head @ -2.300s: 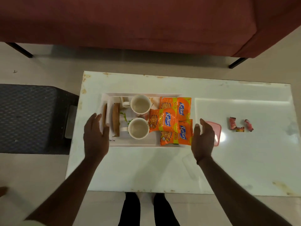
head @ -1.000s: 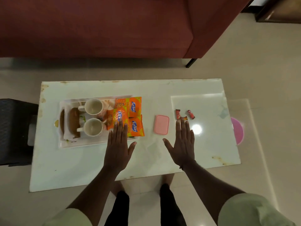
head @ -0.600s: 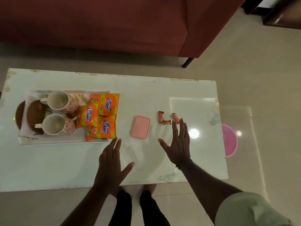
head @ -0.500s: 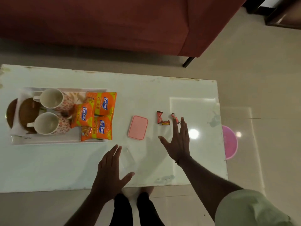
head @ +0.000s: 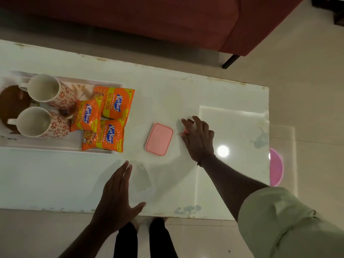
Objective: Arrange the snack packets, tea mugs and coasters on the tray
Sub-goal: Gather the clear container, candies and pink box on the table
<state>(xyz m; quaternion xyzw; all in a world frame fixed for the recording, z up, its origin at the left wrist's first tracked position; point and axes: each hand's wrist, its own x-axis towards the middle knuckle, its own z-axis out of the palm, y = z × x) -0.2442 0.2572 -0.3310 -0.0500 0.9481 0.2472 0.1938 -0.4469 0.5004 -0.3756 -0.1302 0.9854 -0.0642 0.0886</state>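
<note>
The white tray [head: 55, 148] lies at the table's left. On it stand two floral tea mugs [head: 44, 89] [head: 33, 121] beside brown coasters [head: 11, 105], which they partly hide. Three orange snack packets [head: 117, 103] [head: 87, 115] [head: 108, 135] lie overlapping at the tray's right end. My right hand [head: 200, 140] is down over the small red candies [head: 190, 120] right of the tray, fingers and thumb curled round them; only bits of red show. My left hand [head: 117, 194] hovers flat near the table's front edge with nothing in it.
A pink lid [head: 159, 139] lies between the tray and my right hand. A clear container [head: 141, 176] sits just right of my left fingers. A red sofa [head: 130, 15] runs behind the table. A pink round object [head: 276, 169] lies on the floor past the right edge.
My right hand reached forward and came down over the candies, its fingers curling on them. My left hand stayed near the front edge. The view shifted right and closer.
</note>
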